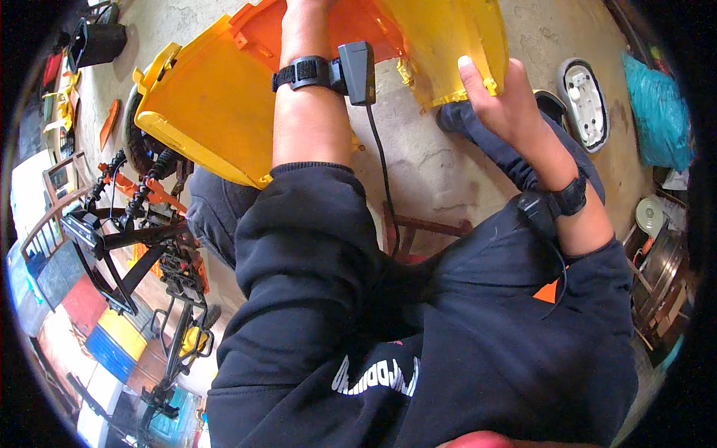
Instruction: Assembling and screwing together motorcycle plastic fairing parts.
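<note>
A large plastic body shell lies across the top of the head view, with a yellow panel (213, 104) on the left. An orange middle section (358, 33) joins it to a yellow panel (455, 37) on the right. My right hand (508, 104) grips the lower edge of that right panel, the thumb over its face and the other fingers mostly behind it. My left hand (306, 4) reaches to the orange section, but the top edge of the picture cuts off its fingers. Small broken-looking tabs run along the panels' edges.
At the left stands a black vehicle frame (127, 239) with coil springs and a wheel. A black bin (98, 43) sits at the upper left. On the right are a white oval part (584, 101) with a dark rim and a teal plastic bag (659, 112). A dark red stool-like frame (426, 225) shows below me.
</note>
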Motion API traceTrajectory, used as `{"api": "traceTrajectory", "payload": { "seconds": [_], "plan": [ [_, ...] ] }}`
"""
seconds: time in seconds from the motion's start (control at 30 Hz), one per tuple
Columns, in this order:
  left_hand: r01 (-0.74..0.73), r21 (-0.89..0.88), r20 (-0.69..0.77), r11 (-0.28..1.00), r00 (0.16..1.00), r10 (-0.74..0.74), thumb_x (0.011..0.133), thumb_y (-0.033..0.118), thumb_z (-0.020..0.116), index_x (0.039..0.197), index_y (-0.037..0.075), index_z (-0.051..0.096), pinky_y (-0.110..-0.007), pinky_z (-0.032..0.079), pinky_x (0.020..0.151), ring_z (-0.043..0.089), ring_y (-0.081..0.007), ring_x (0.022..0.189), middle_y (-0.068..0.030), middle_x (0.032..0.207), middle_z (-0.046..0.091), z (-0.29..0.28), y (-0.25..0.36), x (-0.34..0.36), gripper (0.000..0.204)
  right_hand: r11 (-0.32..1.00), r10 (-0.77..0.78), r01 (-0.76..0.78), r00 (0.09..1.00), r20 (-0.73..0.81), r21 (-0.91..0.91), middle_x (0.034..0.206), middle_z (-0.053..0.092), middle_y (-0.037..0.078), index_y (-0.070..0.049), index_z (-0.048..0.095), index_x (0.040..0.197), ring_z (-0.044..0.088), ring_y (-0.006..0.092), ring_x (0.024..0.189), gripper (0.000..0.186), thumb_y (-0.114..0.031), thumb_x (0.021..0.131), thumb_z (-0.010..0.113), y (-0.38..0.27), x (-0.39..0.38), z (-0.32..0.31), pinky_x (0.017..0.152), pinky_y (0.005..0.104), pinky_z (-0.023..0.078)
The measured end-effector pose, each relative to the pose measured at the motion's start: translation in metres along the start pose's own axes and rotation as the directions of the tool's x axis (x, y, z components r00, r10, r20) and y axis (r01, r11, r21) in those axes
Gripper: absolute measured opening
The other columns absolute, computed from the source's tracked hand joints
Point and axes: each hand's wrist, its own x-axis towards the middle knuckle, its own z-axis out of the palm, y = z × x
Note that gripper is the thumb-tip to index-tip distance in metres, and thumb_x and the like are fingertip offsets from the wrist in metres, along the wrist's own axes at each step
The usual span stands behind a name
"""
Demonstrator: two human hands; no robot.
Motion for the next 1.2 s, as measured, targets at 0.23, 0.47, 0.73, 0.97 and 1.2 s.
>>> {"api": "traceTrajectory", "payload": {
  "seconds": [0.23, 0.47, 0.73, 0.97, 1.2],
  "plan": [
    [0.089, -0.113, -0.073, 0.990, 0.993, -0.098, 0.076, 0.022, 0.070, 0.111, 0.011, 0.060, -0.042, 0.044, 0.096, 0.053, -0.0346, 0.109, -0.0137, 0.111, 0.061, 0.014, 0.002, -0.003, 0.038, 0.999, 0.012, -0.012, 1.000, 0.006, 0.053, 0.080, 0.070, 0.013, 0.004, 0.063, 0.098, 0.066, 0.0193, 0.072, 0.022, -0.016, 0.094, 0.057, -0.010, -0.009, -0.008, 0.065, 0.0331, 0.050],
    [0.082, 0.018, -0.052, 0.996, 0.995, -0.081, 0.071, 0.019, 0.075, 0.112, 0.008, 0.056, -0.044, 0.044, 0.095, 0.053, -0.0364, 0.109, -0.0163, 0.110, 0.061, 0.019, -0.003, -0.014, 0.047, 0.985, 0.135, -0.142, 0.988, 0.080, 0.095, 0.081, 0.070, 0.011, 0.005, 0.063, 0.097, 0.065, 0.0182, 0.074, 0.021, -0.014, 0.093, 0.056, -0.017, -0.004, -0.020, 0.067, 0.0331, 0.050],
    [0.051, -0.009, -0.059, 0.999, 0.997, -0.052, 0.071, 0.014, 0.075, 0.115, 0.006, 0.056, -0.046, 0.044, 0.094, 0.053, -0.0385, 0.109, -0.0179, 0.111, 0.062, 0.026, 0.001, -0.024, 0.049, 0.983, 0.154, -0.154, 0.988, 0.010, 0.100, 0.078, 0.069, 0.008, 0.006, 0.063, 0.096, 0.064, 0.0162, 0.071, 0.022, -0.015, 0.094, 0.056, -0.005, -0.001, -0.025, 0.065, 0.0321, 0.049],
    [0.085, 0.005, -0.026, 0.996, 0.996, -0.085, 0.072, 0.007, 0.070, 0.114, 0.007, 0.057, -0.044, 0.045, 0.094, 0.054, -0.0371, 0.107, -0.0169, 0.109, 0.063, 0.015, 0.013, -0.016, 0.044, 0.974, 0.195, -0.191, 0.980, -0.028, 0.122, 0.079, 0.069, 0.009, 0.005, 0.064, 0.096, 0.064, 0.0170, 0.071, 0.020, -0.014, 0.094, 0.056, -0.003, -0.005, -0.021, 0.065, 0.0320, 0.050],
    [-0.015, -0.067, -0.138, 0.998, 0.990, 0.006, 0.072, 0.007, 0.067, 0.119, 0.008, 0.056, -0.044, 0.044, 0.095, 0.055, -0.0363, 0.105, -0.0149, 0.109, 0.062, 0.015, 0.004, -0.015, 0.049, 0.992, 0.106, -0.099, 0.991, -0.083, 0.084, 0.081, 0.070, 0.010, 0.004, 0.064, 0.099, 0.064, 0.0163, 0.073, 0.021, -0.014, 0.095, 0.056, -0.005, -0.007, -0.015, 0.066, 0.0317, 0.049]
  ]
}}
